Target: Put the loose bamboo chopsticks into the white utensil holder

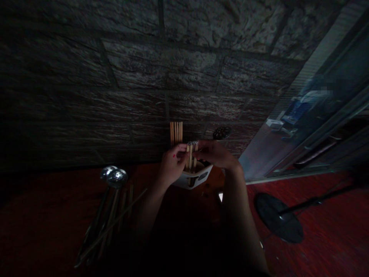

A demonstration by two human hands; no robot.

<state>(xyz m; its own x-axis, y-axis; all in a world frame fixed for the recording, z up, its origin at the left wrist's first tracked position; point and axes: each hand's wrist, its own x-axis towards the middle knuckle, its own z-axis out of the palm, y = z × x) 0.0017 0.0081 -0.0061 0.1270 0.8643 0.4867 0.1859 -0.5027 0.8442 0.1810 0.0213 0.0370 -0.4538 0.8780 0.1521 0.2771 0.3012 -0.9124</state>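
Observation:
The scene is very dark. My left hand (172, 164) and my right hand (215, 154) meet over a white holder (194, 179) that stands on a dark red table (52, 215). Both hands pinch the tops of a small bundle of wooden chopsticks with silvery tips (191, 154) standing in the holder. Another group of wooden chopsticks (176, 132) rises upright behind the left hand. A dark slotted spoon head (221, 133) sticks up behind the right hand.
Metal ladles (113, 177) and loose chopsticks (115, 219) lie on the table at the left. A stone-pattern wall (144, 77) stands behind. A round black stand base (278, 217) sits on the red floor at right, beside a glass door (302, 127).

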